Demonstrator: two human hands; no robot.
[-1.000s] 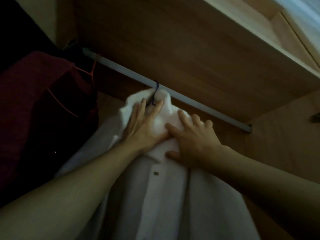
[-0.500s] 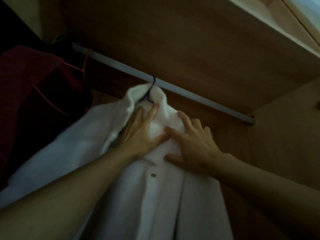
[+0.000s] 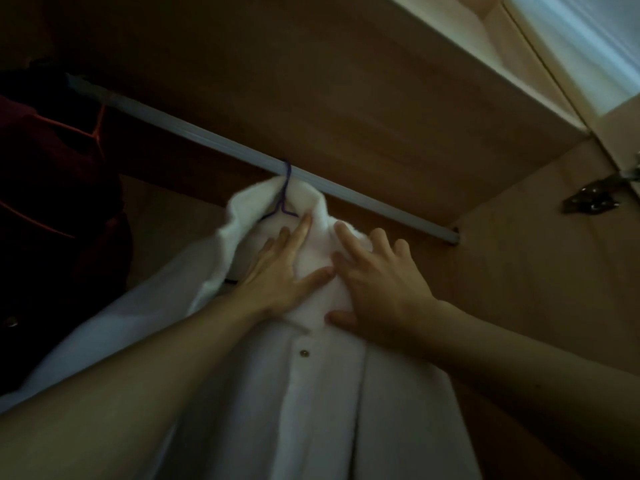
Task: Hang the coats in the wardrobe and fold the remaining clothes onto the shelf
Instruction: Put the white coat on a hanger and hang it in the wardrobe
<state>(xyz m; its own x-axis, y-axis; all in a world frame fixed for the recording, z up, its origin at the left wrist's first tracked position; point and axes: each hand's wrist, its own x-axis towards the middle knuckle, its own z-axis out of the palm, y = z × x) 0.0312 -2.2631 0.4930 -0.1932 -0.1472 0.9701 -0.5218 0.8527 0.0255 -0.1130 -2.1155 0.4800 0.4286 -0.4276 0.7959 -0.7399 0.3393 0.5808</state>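
White coat (image 3: 311, 403) inside wooden wardrobe (image 3: 526, 292)

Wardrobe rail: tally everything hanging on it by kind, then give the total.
Hangers: 2 (purple hanger, orange hanger)
Garments: 2 (white coat, dark red garment)
Total: 4
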